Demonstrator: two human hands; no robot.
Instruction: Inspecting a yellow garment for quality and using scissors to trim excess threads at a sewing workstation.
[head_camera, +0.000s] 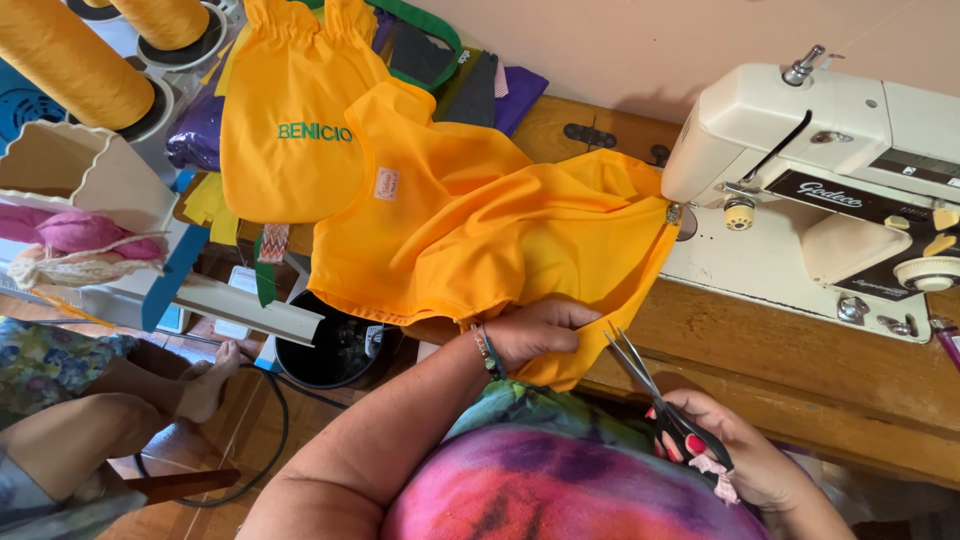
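Right hand fingers grip open scissors; left hand fingers pinch the bright yellow, creased garment.

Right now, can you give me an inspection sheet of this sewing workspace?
Surface: wooden table, partly covered by cloth.
Job's things: orange fabric under the sewing machine; scissors, blades open at its edge.
Clutter: yellow bag, thread cones, black bin.
Grips: left hand pinches the fabric; right hand holds the scissors.
Cables: black cord on the floor.
Surroundings: another person's legs at left.
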